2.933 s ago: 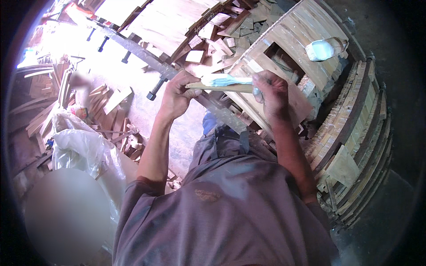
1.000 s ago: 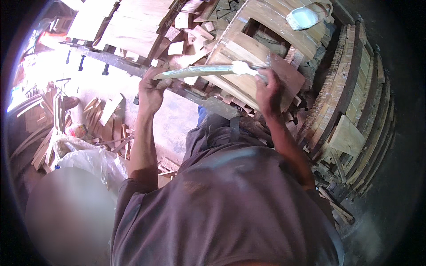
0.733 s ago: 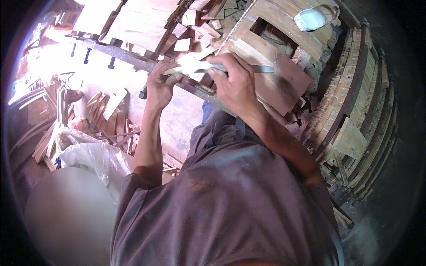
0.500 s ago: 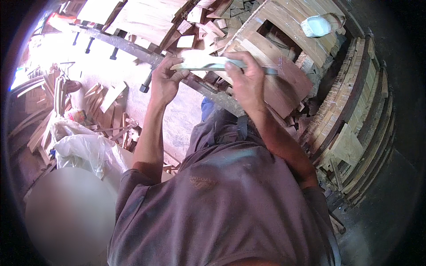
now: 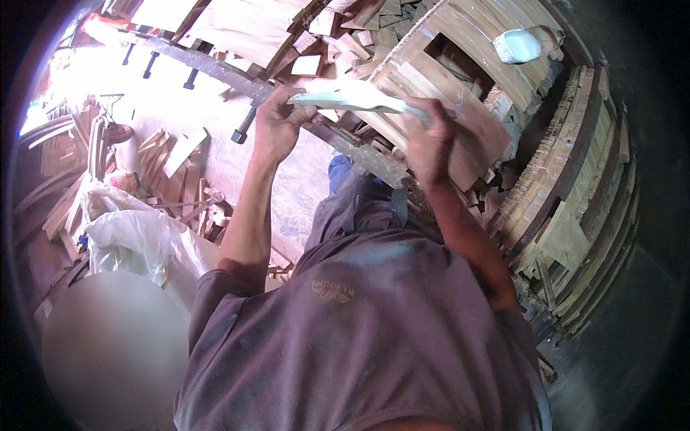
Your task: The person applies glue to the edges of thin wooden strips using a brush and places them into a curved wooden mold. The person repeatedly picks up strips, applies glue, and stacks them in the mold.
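Observation:
My left hand [image 5: 277, 128] pinches the left end of a long, curved pale wooden piece [image 5: 345, 97] between thumb and fingers. Its near edge looks whitish and wet, and bright light washes out the upper face. At the right end of that piece is my right hand [image 5: 431, 144], smeared by motion, with its fingers closed. What it grips is too blurred to name. Below both hands runs a long metal clamp bar [image 5: 359, 161] with bolts [image 5: 244, 126] along it. To the upper right, an open container [image 5: 517, 47] of white, glue-like stuff rests on boards.
Wooden panels [image 5: 467, 118] lie beyond my right hand, with wood offcuts [image 5: 338, 47] scattered behind. Stacked curved boards [image 5: 568, 194] stand at the right. On the left are scrap strips [image 5: 93, 151] and a white plastic sheet [image 5: 144, 237].
My right hand has moved right along the wooden piece to its right end. My left hand and the piece have shifted slightly right, and more of the whitish edge shows.

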`<state>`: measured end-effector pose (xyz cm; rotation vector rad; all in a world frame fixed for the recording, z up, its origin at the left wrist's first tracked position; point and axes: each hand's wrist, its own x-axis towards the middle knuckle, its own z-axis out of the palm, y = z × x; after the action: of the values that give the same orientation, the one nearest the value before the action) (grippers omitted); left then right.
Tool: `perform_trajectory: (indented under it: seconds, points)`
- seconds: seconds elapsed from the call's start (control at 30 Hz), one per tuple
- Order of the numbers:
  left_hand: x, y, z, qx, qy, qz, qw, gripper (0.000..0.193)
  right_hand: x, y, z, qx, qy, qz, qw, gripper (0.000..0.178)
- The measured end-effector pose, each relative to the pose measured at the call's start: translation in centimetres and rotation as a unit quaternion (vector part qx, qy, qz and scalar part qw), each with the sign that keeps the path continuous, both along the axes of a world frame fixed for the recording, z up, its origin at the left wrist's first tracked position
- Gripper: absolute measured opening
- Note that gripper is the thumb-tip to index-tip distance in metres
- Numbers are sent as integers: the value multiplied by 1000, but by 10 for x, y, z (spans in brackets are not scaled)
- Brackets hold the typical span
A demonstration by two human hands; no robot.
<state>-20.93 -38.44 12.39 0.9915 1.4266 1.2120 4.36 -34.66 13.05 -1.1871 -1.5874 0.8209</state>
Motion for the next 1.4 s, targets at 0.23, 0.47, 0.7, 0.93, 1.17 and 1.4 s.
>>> perform_trajectory:
  seconds: [0.23, 0.47, 0.7, 0.93, 1.17, 1.4]
  points:
    - [3, -8, 2, 25, -13, -17, 999, 18, -1, -7, 31, -174, 148, 15, 973, 14]
    - [2, -9, 7, 51, 80, -40, 995, 18, 1, -10, 27, -277, 122, 28, 953, 14]
    - [9, -7, 14, 49, 121, -29, 991, 25, 4, -14, 53, -285, 119, 36, 951, 16]
    - [10, -8, 12, 36, 26, -31, 999, 20, 86, 2, -46, -321, 131, -133, 929, 15]
    - [10, -2, 14, 13, 41, -30, 999, 21, 183, 10, -129, -188, -100, -291, 933, 18]
    - [3, 6, 11, 25, 38, -62, 997, 21, 167, 11, -105, -65, -186, -291, 936, 15]
